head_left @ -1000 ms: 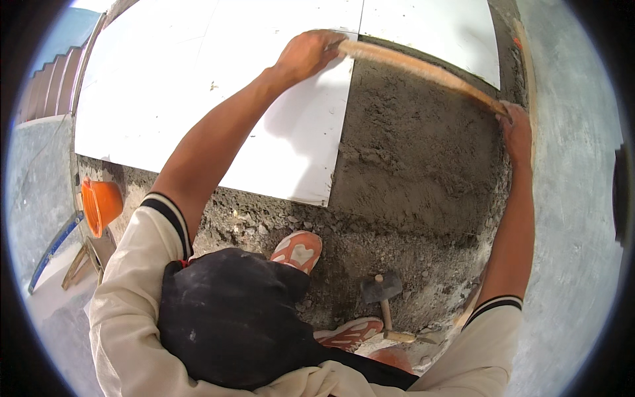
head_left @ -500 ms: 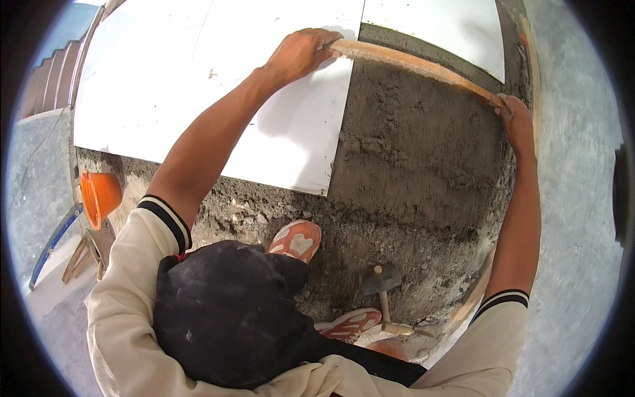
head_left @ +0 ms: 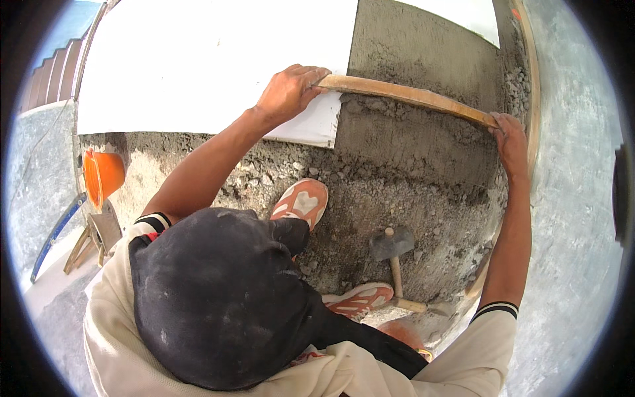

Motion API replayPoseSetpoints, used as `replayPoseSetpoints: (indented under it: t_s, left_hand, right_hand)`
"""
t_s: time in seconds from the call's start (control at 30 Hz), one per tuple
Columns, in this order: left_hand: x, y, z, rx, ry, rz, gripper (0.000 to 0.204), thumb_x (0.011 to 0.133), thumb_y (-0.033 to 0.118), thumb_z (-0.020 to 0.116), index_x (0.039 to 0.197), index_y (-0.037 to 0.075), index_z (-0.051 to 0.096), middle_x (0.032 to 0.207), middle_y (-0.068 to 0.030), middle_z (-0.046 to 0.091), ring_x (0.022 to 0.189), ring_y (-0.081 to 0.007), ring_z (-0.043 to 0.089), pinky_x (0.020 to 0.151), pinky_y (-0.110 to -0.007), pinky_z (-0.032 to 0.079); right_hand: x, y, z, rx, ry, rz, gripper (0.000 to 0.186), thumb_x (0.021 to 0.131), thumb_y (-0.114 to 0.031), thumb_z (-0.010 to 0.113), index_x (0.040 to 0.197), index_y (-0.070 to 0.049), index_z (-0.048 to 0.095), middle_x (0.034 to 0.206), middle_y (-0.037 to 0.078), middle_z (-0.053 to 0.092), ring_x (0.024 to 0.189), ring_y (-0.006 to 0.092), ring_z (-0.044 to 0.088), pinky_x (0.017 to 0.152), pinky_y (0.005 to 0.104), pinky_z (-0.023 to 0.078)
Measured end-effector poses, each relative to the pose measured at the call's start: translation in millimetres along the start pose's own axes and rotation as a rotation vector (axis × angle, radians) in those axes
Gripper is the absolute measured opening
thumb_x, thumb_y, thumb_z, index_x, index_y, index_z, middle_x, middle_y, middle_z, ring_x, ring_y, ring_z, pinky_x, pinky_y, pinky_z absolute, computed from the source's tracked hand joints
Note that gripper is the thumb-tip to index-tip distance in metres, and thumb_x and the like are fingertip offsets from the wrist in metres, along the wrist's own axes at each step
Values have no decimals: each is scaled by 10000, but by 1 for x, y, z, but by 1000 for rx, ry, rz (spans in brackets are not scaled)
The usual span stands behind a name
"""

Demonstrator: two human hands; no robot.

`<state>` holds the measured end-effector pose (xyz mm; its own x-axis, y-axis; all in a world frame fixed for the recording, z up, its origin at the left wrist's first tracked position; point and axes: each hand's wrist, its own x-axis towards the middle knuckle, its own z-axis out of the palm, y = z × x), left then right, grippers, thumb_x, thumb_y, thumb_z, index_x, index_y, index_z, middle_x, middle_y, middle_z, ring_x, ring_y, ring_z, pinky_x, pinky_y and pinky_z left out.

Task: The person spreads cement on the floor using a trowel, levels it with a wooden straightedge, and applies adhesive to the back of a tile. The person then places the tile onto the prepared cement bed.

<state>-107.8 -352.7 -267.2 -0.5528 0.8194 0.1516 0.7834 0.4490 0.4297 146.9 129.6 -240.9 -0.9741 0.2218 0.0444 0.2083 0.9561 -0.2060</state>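
A long wooden batten [head_left: 410,95] spans a patch of wet grey mortar [head_left: 415,139], gripped at each end by my hands. My left hand [head_left: 291,91] holds its left end over the edge of a large white tile [head_left: 211,59]; my right hand [head_left: 508,139] grips the right end, by the wooden strip [head_left: 529,46] along the grey wall. Behind the batten the mortar looks smoother; a lumpy ridge lies along its near side. A second white tile [head_left: 463,13] sits at the back right.
A rubber mallet [head_left: 390,245] lies on rubble between my shoes [head_left: 299,202], with another wooden-handled tool [head_left: 411,304] beside it. An orange bucket [head_left: 106,175], a blue level [head_left: 56,238] and wooden-handled tools [head_left: 79,248] are at left. The grey wall [head_left: 572,198] runs along the right.
The batten and both hands have moved toward my body, exposing a wider smoothed band of mortar behind it. The view has shifted, and the tiles sit higher in the picture.
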Motion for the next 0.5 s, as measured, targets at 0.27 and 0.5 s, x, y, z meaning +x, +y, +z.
replayPoseSetpoints:
  t_s: [0.27, 0.5]
  left_hand:
    - [-57, 22, 4, -123, -25, -15, 401, 920, 98, 775, 1309, 57, 689, 1205, -127, 756, 1069, -319, 723, 922, -439, 620]
    - [-31, 11, 0, -186, -78, -107, 362, 992, 190, 725, 1338, 90, 687, 1277, -130, 738, 1163, -325, 707, 1003, -459, 592]
  right_hand:
    - [-67, -28, 0, -3, -6, -4, 381, 903, -26, 716, 1281, -74, 708, 1243, 157, 680, 1208, 394, 616, 1062, 469, 487]
    - [-68, -27, -2, -89, 81, 16, 352, 961, -90, 700, 1313, -96, 702, 1310, 163, 676, 1291, 380, 594, 1116, 472, 460]
